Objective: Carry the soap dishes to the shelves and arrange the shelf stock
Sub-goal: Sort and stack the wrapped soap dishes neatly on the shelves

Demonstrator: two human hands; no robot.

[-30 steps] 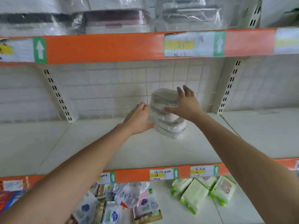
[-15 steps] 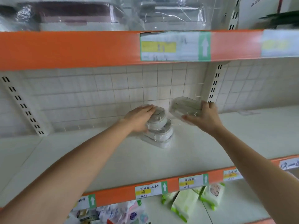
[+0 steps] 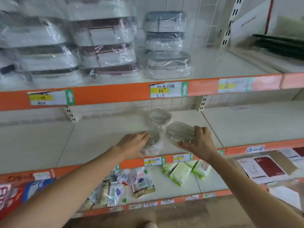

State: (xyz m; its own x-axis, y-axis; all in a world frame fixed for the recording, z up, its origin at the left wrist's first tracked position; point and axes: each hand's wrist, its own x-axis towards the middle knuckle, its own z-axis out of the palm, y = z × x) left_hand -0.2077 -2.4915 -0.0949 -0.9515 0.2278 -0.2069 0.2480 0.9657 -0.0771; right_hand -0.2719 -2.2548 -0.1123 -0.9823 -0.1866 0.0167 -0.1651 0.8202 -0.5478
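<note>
Clear plastic-wrapped soap dishes stand on the white middle shelf (image 3: 102, 142). My left hand (image 3: 133, 143) grips a short stack of soap dishes (image 3: 153, 142) near the shelf's front edge. My right hand (image 3: 199, 142) grips a tilted soap dish (image 3: 179, 131), held just right of that stack. A third soap dish (image 3: 159, 115) sits farther back on the shelf, free of both hands.
Wrapped lunch boxes (image 3: 105, 46) fill the upper shelf behind an orange rail (image 3: 115, 93) with price tags. Wipe packs (image 3: 179, 173) and pouches (image 3: 115, 190) lie on the lower shelf. A slotted upright (image 3: 203, 102) divides the bays, with bare shelf to the right.
The stack has been split: one dish now sits at the back, my left hand has drawn the rest toward the front edge, and my right hand has lowered its dish beside them. The view has tilted up.
</note>
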